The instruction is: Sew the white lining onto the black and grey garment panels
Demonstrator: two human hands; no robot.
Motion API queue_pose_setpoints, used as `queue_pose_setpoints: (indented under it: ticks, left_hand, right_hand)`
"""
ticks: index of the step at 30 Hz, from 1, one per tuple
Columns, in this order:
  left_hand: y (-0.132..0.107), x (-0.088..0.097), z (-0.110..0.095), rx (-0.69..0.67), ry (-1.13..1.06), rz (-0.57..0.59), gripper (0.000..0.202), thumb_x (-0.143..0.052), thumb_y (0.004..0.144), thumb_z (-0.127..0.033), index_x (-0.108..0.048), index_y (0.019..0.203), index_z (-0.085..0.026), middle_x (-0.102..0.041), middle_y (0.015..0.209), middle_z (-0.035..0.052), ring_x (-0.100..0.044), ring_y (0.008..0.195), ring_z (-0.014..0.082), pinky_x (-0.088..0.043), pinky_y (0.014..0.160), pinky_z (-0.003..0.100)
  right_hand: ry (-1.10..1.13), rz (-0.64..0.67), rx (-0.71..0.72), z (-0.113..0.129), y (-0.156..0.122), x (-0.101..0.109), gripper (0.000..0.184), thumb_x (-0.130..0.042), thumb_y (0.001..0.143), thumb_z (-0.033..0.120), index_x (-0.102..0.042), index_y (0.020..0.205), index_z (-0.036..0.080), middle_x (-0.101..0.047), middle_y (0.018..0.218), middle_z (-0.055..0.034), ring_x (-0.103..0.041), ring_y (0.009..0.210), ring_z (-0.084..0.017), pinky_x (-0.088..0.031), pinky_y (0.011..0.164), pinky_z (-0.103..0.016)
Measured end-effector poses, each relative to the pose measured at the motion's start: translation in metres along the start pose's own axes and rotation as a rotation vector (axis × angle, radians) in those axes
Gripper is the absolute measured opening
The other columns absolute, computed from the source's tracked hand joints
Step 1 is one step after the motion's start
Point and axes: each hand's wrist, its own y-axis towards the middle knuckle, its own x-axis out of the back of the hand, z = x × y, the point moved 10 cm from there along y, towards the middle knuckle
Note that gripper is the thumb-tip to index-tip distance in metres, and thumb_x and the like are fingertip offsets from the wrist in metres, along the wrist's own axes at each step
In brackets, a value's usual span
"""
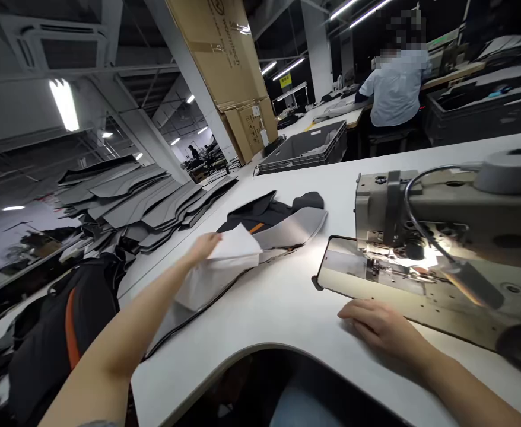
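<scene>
My left hand [205,246] is closed on the edge of a thin white sheet [234,242], lifted and folded over at its top. Beneath the sheet a long grey fabric panel [294,228] with a dark edge lies across the table, its near end reaching toward my left forearm. Just behind it sit black fabric pieces [264,212] with an orange strip. On the white tabletop, my right hand [378,326] lies palm down, fingers stretched out and holding nothing. It rests beside the metal bed of the sewing machine [438,225], whose lamp lights the needle area.
Stacked grey panels [140,193] lie at the left, above a black backpack [89,308] with an orange strip. A grey crate [307,148] stands beyond the table, near cardboard boxes [225,53]. Another person [396,89] sits at the back right. The table edge [260,345] curves in front of me.
</scene>
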Motion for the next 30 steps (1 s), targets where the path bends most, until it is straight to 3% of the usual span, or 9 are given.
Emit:
queue_pose_setpoints:
  ticks: [3, 7, 12, 16, 18, 20, 23, 27, 30]
  left_hand:
    - [-0.004, -0.047, -0.053, -0.205, 0.049, 0.255, 0.029, -0.059, 0.087, -0.036, -0.057, 0.108, -0.017, -0.061, 0.104, 0.0067, -0.060, 0.089, 0.0198, -0.051, 0.077, 0.035]
    - [-0.018, -0.091, -0.100, -0.389, 0.166, 0.389, 0.035, -0.058, 0.078, -0.017, -0.051, 0.112, -0.015, -0.063, 0.100, 0.0132, -0.062, 0.090, 0.0303, -0.048, 0.075, 0.039]
    - [-0.060, -0.101, -0.132, -0.655, 0.177, 0.572, 0.031, -0.057, 0.070, -0.018, -0.054, 0.100, -0.019, -0.065, 0.087, 0.0061, -0.063, 0.076, 0.0259, -0.044, 0.058, 0.029]
    - [-0.117, -0.087, -0.182, -0.967, 0.011, 0.753, 0.016, -0.058, 0.074, -0.027, -0.055, 0.090, -0.022, -0.063, 0.076, -0.0021, -0.059, 0.064, 0.0161, -0.037, 0.048, 0.023]
    - [-0.127, -0.070, -0.213, -1.107, -0.029, 0.630, 0.008, -0.053, 0.082, -0.026, -0.057, 0.086, -0.021, -0.062, 0.073, -0.0027, -0.057, 0.061, 0.0130, -0.037, 0.049, 0.022]
    - [-0.126, -0.051, -0.244, -1.244, -0.021, 0.363, 0.016, -0.042, 0.087, -0.022, -0.058, 0.086, -0.019, -0.063, 0.075, 0.0001, -0.057, 0.064, 0.0135, -0.040, 0.054, 0.023]
    - [-0.103, -0.039, -0.275, -1.259, -0.038, 0.030, 0.025, -0.037, 0.089, -0.023, -0.060, 0.096, -0.016, -0.065, 0.094, 0.0067, -0.058, 0.088, 0.0205, -0.046, 0.073, 0.032]
    - [-0.049, -0.071, -0.287, -1.004, -0.140, 0.035, 0.035, -0.036, 0.090, -0.027, -0.054, 0.118, -0.016, -0.054, 0.128, 0.0079, -0.044, 0.120, 0.0255, -0.039, 0.097, 0.041]
    - [-0.035, -0.094, -0.290, -0.966, -0.190, 0.060, 0.046, -0.032, 0.091, -0.026, -0.040, 0.136, -0.015, -0.036, 0.145, 0.0057, -0.031, 0.132, 0.0245, -0.029, 0.107, 0.043]
  right_hand:
    - [-0.022, -0.051, -0.046, -0.005, 0.000, 0.005, 0.027, -0.037, 0.091, 0.017, -0.062, 0.101, 0.023, -0.067, 0.099, -0.0034, -0.063, 0.088, -0.017, -0.052, 0.073, -0.028]
    - [-0.121, -0.179, -0.120, -0.009, 0.001, 0.015, 0.031, -0.036, 0.092, 0.016, -0.057, 0.114, 0.024, -0.063, 0.113, -0.0043, -0.060, 0.099, -0.018, -0.051, 0.082, -0.030]
    - [-0.383, -0.310, -0.173, -0.010, 0.011, 0.020, 0.050, -0.037, 0.088, 0.013, -0.037, 0.138, 0.017, -0.045, 0.137, -0.0125, -0.045, 0.122, -0.026, -0.044, 0.095, -0.043]
    - [-0.510, -0.193, -0.116, -0.012, 0.019, 0.003, 0.058, -0.039, 0.078, 0.004, -0.041, 0.136, 0.011, -0.044, 0.139, -0.0145, -0.039, 0.128, -0.028, -0.038, 0.101, -0.048]
    - [-0.508, -0.128, -0.086, -0.015, 0.017, -0.006, 0.054, -0.037, 0.077, 0.000, -0.049, 0.128, 0.011, -0.052, 0.131, -0.0129, -0.046, 0.122, -0.025, -0.040, 0.100, -0.045]
    - [-0.510, -0.126, -0.113, -0.021, 0.013, -0.006, 0.048, -0.039, 0.079, 0.002, -0.054, 0.123, 0.011, -0.056, 0.128, -0.0115, -0.050, 0.118, -0.024, -0.044, 0.097, -0.042]
    - [-0.521, -0.161, -0.152, -0.024, 0.008, 0.001, 0.044, -0.044, 0.078, 0.007, -0.058, 0.119, 0.011, -0.057, 0.126, -0.0114, -0.049, 0.120, -0.027, -0.045, 0.097, -0.041]
    - [-0.560, -0.128, -0.135, -0.019, 0.003, 0.006, 0.053, -0.047, 0.069, 0.008, -0.056, 0.121, 0.003, -0.055, 0.127, -0.0151, -0.046, 0.122, -0.031, -0.049, 0.094, -0.040]
    - [-0.610, -0.082, -0.078, -0.014, -0.007, 0.008, 0.052, -0.044, 0.073, 0.007, -0.055, 0.123, 0.003, -0.054, 0.129, -0.0139, -0.046, 0.122, -0.029, -0.051, 0.092, -0.037]
